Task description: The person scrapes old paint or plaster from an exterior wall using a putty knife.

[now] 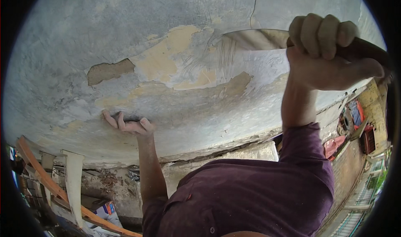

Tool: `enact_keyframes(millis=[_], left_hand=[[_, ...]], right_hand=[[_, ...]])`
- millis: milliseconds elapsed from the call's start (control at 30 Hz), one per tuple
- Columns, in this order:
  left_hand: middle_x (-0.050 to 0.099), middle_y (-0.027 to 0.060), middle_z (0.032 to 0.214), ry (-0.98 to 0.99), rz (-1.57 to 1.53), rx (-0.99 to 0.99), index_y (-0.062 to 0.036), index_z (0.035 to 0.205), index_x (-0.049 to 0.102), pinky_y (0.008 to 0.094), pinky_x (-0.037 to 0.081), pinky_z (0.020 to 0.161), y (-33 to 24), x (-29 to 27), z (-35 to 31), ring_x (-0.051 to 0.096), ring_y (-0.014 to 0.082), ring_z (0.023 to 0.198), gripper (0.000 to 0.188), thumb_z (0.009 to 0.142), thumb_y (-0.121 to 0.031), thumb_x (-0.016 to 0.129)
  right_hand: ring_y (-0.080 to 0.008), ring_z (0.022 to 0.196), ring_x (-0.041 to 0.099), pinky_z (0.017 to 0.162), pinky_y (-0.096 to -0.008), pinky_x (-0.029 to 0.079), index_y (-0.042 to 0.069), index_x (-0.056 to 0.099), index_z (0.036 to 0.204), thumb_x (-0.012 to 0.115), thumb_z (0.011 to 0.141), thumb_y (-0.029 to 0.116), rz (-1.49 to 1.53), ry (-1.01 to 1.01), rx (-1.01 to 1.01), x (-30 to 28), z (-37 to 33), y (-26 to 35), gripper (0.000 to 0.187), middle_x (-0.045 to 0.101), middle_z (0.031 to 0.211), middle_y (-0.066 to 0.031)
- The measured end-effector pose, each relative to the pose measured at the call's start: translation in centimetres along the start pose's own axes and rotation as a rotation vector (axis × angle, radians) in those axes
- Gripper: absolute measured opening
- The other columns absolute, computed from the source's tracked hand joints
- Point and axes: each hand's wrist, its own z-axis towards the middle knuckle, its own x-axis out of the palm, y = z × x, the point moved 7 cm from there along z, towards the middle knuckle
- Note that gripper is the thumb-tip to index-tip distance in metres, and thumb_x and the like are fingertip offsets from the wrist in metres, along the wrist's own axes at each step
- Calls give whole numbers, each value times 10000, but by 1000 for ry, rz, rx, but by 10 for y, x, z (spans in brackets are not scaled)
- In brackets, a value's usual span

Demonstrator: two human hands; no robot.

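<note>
My right hand (323, 49) is raised at the upper right, its fingers wrapped round the dark brown handle of a large broad-bladed knife (261, 39). The wide metal blade points left, and its tip lies at the grey wall (138, 11), beside scratch marks in the surface. Lower and to the left, my left hand (129, 124) leans on the wall with its fingers bent and apart; nothing shows in it. Between the hands are bare yellowish patches (167, 55) where paint has come off. A brown patch of exposed plaster (110, 71) is farther left.
An orange-brown wooden strip (54, 187) and a pale post (74, 187) stand at the lower left, near a printed box (106, 210). A rough ledge (221, 151) runs along the wall's foot. Red items (334, 147) and a fence (357, 216) appear at the right.
</note>
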Motion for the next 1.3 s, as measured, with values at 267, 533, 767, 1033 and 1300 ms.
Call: enact_keyframes(millis=[267, 533, 767, 1033, 1300], left_hand=[[173, 319, 1348, 32, 64, 14, -23, 1140, 313, 586, 211, 966, 2, -6, -9, 149, 441, 1278, 508, 887, -464, 323], [175, 329, 1341, 30, 27, 1, -5, 1115, 306, 586, 177, 978, -2, -3, -2, 154, 438, 1279, 455, 888, -399, 318], [162, 309, 1357, 60, 46, -26, -31, 1132, 299, 606, 129, 991, -3, -3, -5, 142, 433, 1275, 479, 885, -438, 348], [119, 313, 1373, 129, 84, 54, -25, 1163, 285, 602, 115, 990, 2, -6, -6, 109, 447, 1285, 461, 888, -386, 360], [109, 297, 1387, 86, 37, 49, -60, 1150, 296, 611, 89, 994, 1, 1, -6, 86, 436, 1296, 447, 886, -417, 350]], right_hand=[[-87, 502, 401, 438, -251, 331, 122, 469, 874, 263, 822, 704, -59, -242, -76, 16, -22, -22, 620, 421, 618, 22], [-98, 383, 317, 332, -252, 263, 107, 452, 822, 305, 850, 655, 5, -297, 135, 27, -71, -78, 568, 395, 548, 23], [-78, 399, 304, 348, -247, 253, 125, 458, 832, 275, 839, 676, -33, -400, 16, 45, -64, -60, 581, 347, 501, 47], [-133, 440, 373, 392, -289, 325, 110, 443, 819, 312, 794, 721, -83, -354, -24, 53, -62, -50, 626, 377, 562, 14], [-115, 398, 349, 373, -280, 337, 108, 441, 793, 256, 752, 762, -76, -407, -103, 24, -68, -28, 681, 363, 521, 26]])
